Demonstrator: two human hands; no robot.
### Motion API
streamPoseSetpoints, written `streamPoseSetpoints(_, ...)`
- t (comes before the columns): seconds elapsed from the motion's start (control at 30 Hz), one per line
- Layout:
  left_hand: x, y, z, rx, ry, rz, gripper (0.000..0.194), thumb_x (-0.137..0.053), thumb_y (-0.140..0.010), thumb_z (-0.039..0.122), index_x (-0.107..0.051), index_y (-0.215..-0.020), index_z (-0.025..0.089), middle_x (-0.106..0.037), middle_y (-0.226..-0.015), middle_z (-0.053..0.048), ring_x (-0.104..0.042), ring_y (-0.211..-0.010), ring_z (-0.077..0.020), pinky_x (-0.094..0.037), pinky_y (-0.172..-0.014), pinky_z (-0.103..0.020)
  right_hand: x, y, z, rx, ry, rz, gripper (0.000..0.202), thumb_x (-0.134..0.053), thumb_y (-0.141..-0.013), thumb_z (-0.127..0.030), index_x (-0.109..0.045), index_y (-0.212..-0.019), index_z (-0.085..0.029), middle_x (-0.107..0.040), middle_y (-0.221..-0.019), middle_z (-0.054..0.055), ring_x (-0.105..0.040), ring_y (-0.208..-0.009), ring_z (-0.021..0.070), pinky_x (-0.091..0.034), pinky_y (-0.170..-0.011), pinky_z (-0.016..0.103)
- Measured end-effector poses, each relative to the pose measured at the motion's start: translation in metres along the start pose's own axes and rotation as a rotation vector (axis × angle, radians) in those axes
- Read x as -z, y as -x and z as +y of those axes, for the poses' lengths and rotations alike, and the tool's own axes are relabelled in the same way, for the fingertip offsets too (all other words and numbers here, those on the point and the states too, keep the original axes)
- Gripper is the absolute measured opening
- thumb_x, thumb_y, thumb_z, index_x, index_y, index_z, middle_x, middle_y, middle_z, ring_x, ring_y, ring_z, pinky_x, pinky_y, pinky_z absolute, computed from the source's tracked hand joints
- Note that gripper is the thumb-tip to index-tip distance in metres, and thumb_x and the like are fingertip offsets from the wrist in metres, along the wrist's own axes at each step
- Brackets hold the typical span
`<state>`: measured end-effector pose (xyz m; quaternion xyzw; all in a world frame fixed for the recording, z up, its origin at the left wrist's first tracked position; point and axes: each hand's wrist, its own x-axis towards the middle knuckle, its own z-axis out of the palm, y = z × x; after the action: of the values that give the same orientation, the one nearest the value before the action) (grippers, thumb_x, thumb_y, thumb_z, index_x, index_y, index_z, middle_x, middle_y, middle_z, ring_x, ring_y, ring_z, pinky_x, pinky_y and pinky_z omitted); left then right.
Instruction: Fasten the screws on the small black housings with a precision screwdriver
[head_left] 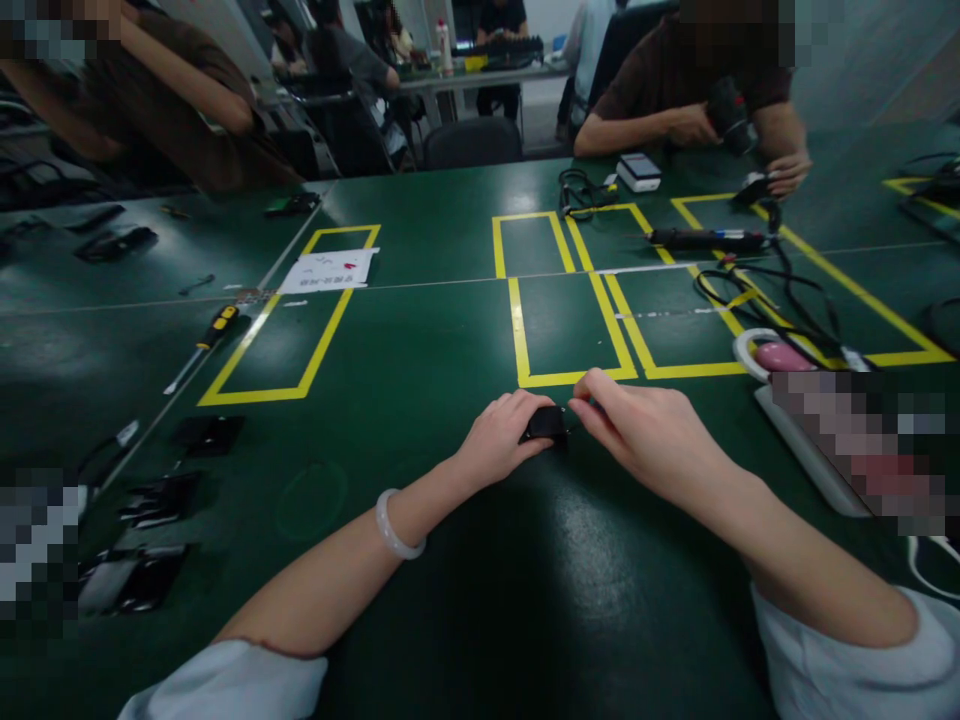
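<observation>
Two hands work close in. Our left hand point(502, 440) is clamped on a small black block point(547, 424), likely to steady it and leave its pin end exposed to our right hand point(645, 425). Right thumb and index tips sit just beside the pins; can't tell if they're closed on anything. Block is just our side of the yellow tape point(577, 378), pins pointing right; long axis looks left-right, left end hidden by our grip.

Small black boxy part point(547, 423), tiny pale points at its right edge, left end covered, lower right of centre
</observation>
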<state>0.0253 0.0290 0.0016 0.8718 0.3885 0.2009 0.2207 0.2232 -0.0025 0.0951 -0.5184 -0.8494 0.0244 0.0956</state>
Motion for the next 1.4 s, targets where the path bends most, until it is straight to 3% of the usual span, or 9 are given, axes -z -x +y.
streamPoseSetpoints(0.27,0.000,0.001,0.001,0.016,0.006,0.004,0.038,-0.065,-0.086,0.031,-0.049,-0.120,0.023,-0.058,-0.114,-0.005,-0.055,-0.104,-0.0236,-0.046,-0.091,-0.039,0.001,-0.003,-0.007,-0.054,-0.011,-0.011,0.018,-0.032,-0.097,-0.028,-0.048,-0.100,-0.019,-0.067,-0.079,0.002,-0.066,-0.067,0.0193,-0.031,-0.051,0.027)
streamPoseSetpoints(0.5,-0.005,0.004,-0.002,0.037,0.058,0.025,0.037,-0.063,-0.086,0.030,-0.049,-0.119,0.023,-0.058,-0.116,-0.007,-0.055,-0.107,-0.0253,-0.045,-0.094,-0.040,0.002,-0.001,-0.009,-0.028,-0.015,-0.016,0.023,-0.033,-0.098,-0.038,-0.048,-0.095,-0.020,-0.068,-0.079,0.001,-0.067,-0.069,0.0211,-0.032,-0.052,0.027)
streamPoseSetpoints(0.77,-0.002,0.007,-0.006,0.002,0.094,-0.002,0.037,-0.060,-0.089,0.030,-0.049,-0.123,0.022,-0.057,-0.120,-0.008,-0.054,-0.110,-0.0258,-0.044,-0.094,-0.040,-0.005,0.000,-0.006,-0.056,0.052,0.043,0.018,-0.035,-0.097,-0.031,-0.048,-0.101,-0.019,-0.067,-0.072,0.001,-0.066,-0.061,0.0208,-0.028,-0.048,0.026)
streamPoseSetpoints(1.07,-0.002,0.005,-0.010,-0.012,0.107,-0.016,0.039,-0.062,-0.088,0.031,-0.050,-0.122,0.020,-0.057,-0.120,-0.009,-0.054,-0.111,-0.0258,-0.044,-0.096,-0.040,-0.001,0.000,-0.006,-0.056,0.052,-0.014,0.024,-0.034,-0.098,-0.040,-0.048,-0.094,-0.020,-0.069,-0.078,0.002,-0.068,-0.069,0.0211,-0.028,-0.051,0.027)
streamPoseSetpoints(1.4,0.000,0.005,-0.011,-0.025,0.125,-0.021,0.037,-0.061,-0.088,0.033,-0.049,-0.121,0.021,-0.057,-0.120,-0.008,-0.054,-0.111,-0.0248,-0.043,-0.097,-0.039,0.000,-0.004,-0.008,-0.108,0.096,-0.050,0.023,-0.034,-0.098,-0.036,-0.049,-0.101,-0.020,-0.069,-0.078,0.003,-0.067,-0.067,0.0217,-0.027,-0.050,0.028)
